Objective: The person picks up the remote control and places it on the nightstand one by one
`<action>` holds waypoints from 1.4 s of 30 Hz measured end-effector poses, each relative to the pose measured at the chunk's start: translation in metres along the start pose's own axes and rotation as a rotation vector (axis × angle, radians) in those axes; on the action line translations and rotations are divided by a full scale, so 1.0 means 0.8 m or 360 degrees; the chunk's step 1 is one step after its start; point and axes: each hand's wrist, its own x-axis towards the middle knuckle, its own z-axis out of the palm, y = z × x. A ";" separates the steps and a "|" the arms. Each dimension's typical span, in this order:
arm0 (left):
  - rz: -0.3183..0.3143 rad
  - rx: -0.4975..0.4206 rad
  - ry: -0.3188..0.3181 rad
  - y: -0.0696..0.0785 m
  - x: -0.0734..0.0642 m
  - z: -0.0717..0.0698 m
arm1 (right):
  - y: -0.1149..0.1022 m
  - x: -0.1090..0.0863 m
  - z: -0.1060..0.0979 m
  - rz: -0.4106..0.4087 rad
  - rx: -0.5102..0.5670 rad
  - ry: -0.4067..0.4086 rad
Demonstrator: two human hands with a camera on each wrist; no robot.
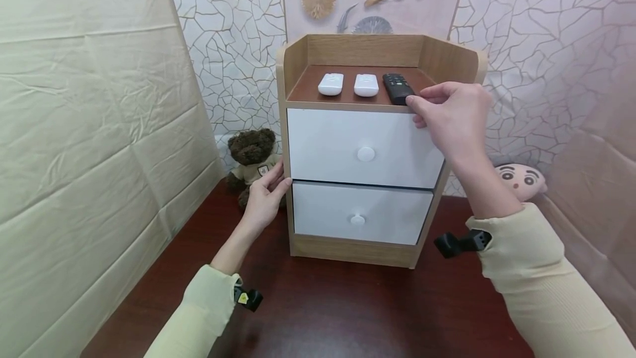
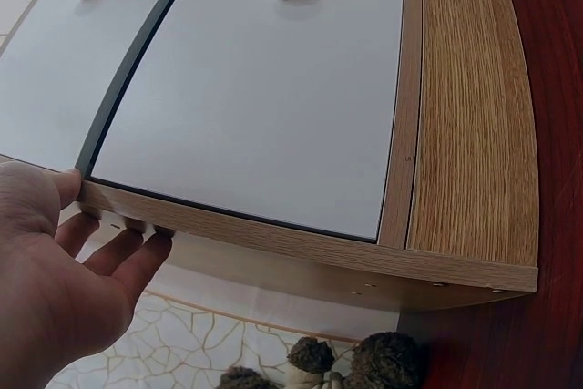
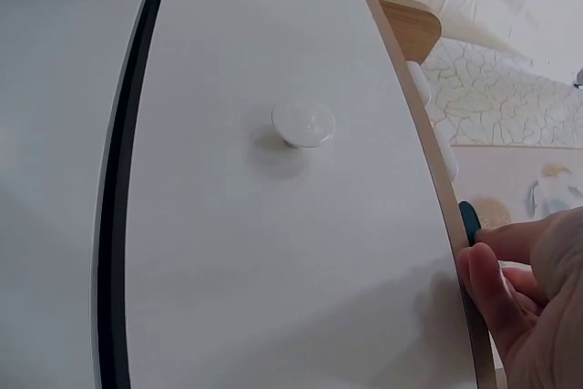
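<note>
2 cream sleeves (image 1: 526,258) have 2 black wrist cameras (image 1: 254,300), 1 marked yellow.

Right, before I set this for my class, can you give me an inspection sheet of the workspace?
Surface: dark red-brown tabletop under the cabinet.
Job's things: two white remotes and one black remote on the cabinet's top.
Clutter: teddy bear left, doll's head right.
Hands: left hand touches the cabinet's side; right hand at the black remote, grip unclear.
Cables: nothing seen.
Surroundings: cream fabric left, patterned wall behind.
</note>
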 end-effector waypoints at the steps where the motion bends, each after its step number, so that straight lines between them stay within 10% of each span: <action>1: 0.0003 -0.0001 0.0000 0.000 0.000 0.000 | 0.000 0.000 0.000 0.0011 -0.0002 -0.0003; 24: 0.0006 -0.0001 -0.0004 0.000 0.000 -0.001 | 0.010 -0.005 0.005 -0.0099 0.0191 0.0207; 42: -0.0005 0.0044 -0.0009 0.001 0.000 -0.003 | 0.091 -0.062 -0.085 0.0048 0.0285 0.0555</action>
